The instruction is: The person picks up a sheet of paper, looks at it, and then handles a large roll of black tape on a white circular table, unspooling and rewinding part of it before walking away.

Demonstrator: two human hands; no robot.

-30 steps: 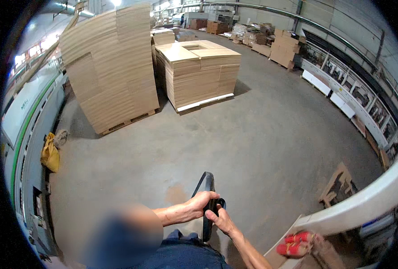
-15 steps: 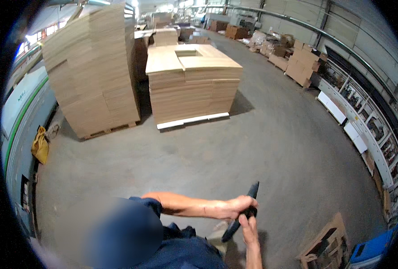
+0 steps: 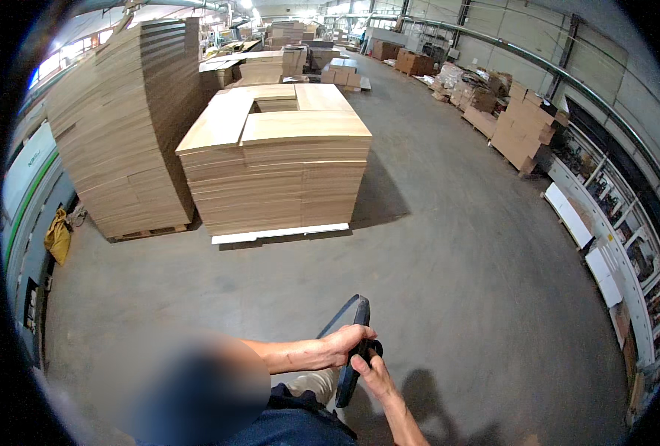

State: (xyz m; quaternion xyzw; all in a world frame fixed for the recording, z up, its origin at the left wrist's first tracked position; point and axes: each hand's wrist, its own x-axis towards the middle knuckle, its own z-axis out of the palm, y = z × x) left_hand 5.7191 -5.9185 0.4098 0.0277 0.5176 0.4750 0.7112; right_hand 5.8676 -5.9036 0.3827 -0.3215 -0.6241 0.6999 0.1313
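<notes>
A long, slim black object (image 3: pixel 350 383) stands on a slant in front of my body, with a thin dark strap or loop at its far end; its exact kind I cannot make out. My left hand (image 3: pixel 346 342) wraps around its upper middle, the forearm reaching in from the left. Just below and to the right, my right hand (image 3: pixel 374 373) closes on the same object beside a small rounded black part, its thumb along the near side. The palms and some fingers are hidden.
Ahead stands a low stack of wooden boards (image 3: pixel 270 189) on white strips. Left of it rises a tall board stack (image 3: pixel 125 149) on a pallet. A yellow bag (image 3: pixel 58 239) leans by a pale machine. Cartons (image 3: pixel 519 134) and a long machine frame (image 3: pixel 605 201) line the right side.
The view has swung right and the stacks shifted left. Both hands still grip the black object, which stands more upright; its thin strap now shows. The blue thing and wooden piece at lower right left view.
</notes>
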